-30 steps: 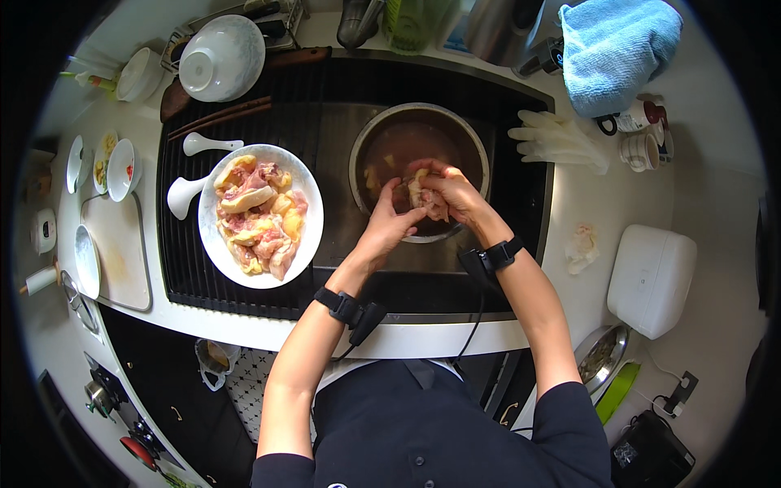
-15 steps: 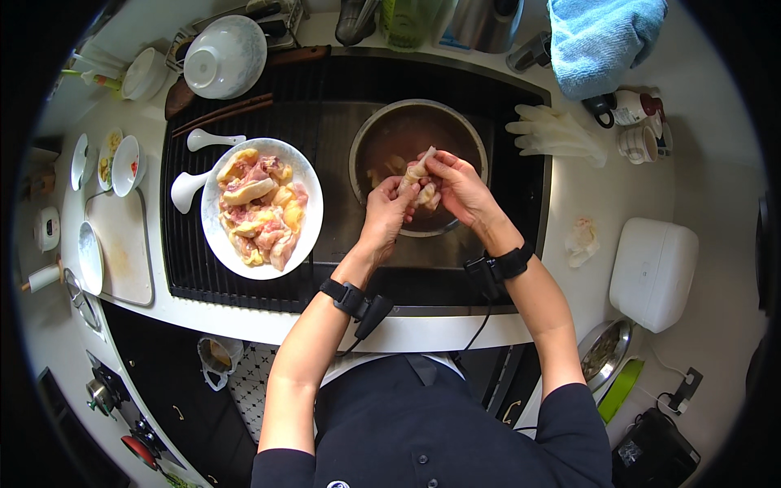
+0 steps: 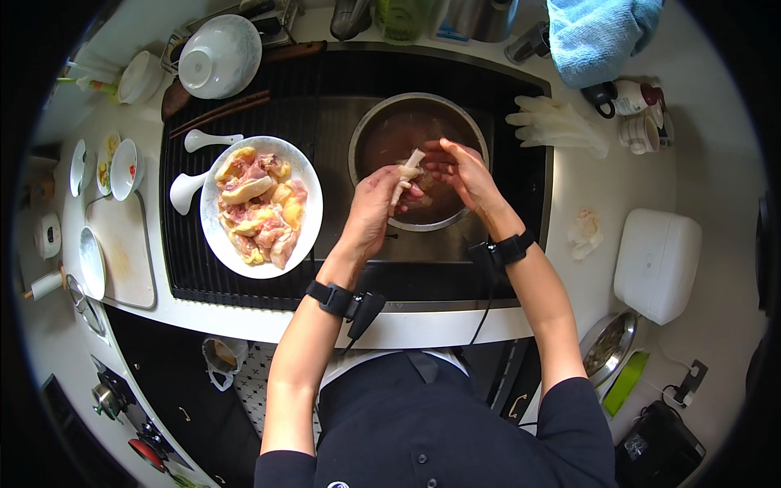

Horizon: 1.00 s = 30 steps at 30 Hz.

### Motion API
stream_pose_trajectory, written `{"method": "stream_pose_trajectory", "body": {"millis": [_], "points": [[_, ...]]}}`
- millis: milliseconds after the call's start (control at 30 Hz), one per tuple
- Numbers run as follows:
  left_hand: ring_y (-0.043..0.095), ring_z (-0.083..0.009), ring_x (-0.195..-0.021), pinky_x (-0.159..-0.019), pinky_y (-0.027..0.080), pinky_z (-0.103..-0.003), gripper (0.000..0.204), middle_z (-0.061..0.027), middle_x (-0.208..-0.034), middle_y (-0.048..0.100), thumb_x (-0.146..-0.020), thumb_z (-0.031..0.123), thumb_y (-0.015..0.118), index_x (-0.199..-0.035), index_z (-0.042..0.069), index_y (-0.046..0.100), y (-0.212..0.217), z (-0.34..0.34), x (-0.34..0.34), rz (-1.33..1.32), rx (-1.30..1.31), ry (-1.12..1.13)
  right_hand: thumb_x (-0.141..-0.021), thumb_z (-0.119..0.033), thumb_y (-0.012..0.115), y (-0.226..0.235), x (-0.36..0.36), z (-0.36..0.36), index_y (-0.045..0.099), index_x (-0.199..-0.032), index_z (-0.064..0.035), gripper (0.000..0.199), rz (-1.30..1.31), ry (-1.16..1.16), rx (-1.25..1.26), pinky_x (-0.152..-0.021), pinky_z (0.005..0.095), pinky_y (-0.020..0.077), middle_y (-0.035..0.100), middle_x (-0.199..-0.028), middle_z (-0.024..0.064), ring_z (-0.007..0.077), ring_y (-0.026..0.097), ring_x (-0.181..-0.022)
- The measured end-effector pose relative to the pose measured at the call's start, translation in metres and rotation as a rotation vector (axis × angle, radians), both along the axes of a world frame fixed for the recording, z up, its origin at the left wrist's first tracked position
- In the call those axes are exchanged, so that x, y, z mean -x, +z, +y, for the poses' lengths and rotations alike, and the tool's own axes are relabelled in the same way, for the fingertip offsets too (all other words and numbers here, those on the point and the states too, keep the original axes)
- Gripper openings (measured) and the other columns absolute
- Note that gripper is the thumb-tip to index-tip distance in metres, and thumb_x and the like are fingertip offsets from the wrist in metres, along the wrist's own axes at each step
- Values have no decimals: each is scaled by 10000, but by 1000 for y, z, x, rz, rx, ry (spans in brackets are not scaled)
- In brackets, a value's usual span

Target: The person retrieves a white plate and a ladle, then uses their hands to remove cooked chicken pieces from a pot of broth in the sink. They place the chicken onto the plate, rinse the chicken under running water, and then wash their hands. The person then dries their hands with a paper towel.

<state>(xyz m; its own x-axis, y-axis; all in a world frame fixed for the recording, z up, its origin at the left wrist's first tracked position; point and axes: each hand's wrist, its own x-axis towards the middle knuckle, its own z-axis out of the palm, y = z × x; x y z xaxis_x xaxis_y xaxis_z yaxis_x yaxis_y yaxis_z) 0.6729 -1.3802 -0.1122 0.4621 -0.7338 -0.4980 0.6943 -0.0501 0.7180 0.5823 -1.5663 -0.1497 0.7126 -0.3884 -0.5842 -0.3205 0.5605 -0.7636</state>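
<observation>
Head view: both hands over the metal bowl (image 3: 382, 134) of reddish-brown liquid on the drainboard. Left hand (image 3: 373, 207) fingers clenched on a pale chicken piece (image 3: 407, 172), bone end sticking up past the fingertips. Right hand (image 3: 465, 172) fingers curled, tips touching the same piece from the far side; meat sits between the two sets of fingers, above the liquid. Left of the left fingers: white plate (image 3: 309, 175) of raw chicken, white spoon (image 3: 185, 187) beside it. Right of the right fingers: pale gloves (image 3: 556, 124) on the counter.

Pale raw chicken piece (image 3: 404, 173), apparently bony, above steel pot (image 3: 366, 134)
</observation>
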Motion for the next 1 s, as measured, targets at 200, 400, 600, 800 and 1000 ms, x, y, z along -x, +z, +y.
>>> {"method": "stream_pose_trajectory", "body": {"millis": [200,400,600,800,1000], "points": [[563,-87,-718,-673,463,-240,348,-29,-811,604,-1023,162,422,-1299,-12,542,7,13,-9,301,123,58,-866,-128,689,-70,2,-11,498,-1404,-2,584,229,385,481,-987,342,490,653,-1263,165,304,627,-1159],[601,-141,-736,-695,479,-268,587,-65,-805,628,-958,82,548,-1495,15,321,-4,-5,9,-582,-259,-95,-781,-259,784,-98,-3,6,501,-1431,-123,722,313,1057,994,-1091,417,409,536,-1412,199,370,481,-1328],[640,-211,-782,-727,508,-329,512,-126,-825,662,-881,121,699,-1310,-6,450,10,9,4,-710,-472,-162,-764,-213,775,-101,-3,19,588,-1327,-101,603,275,1003,1476,-910,431,521,631,-1250,212,339,638,-1113],[599,-107,-655,-612,476,-255,353,-64,-763,648,-898,101,708,-1152,-17,493,3,13,-6,-696,-430,-161,-843,-166,744,-65,-12,6,656,-1166,-42,357,325,662,519,-459,272,458,710,-860,96,134,600,-525],[660,-131,-682,-617,516,-234,213,-95,-827,685,-942,50,590,-1122,-18,496,1,12,0,-323,-296,9,-958,-262,671,1,-2,-11,677,-1026,-32,240,101,471,78,-469,222,478,677,-775,18,85,557,-515]]}}
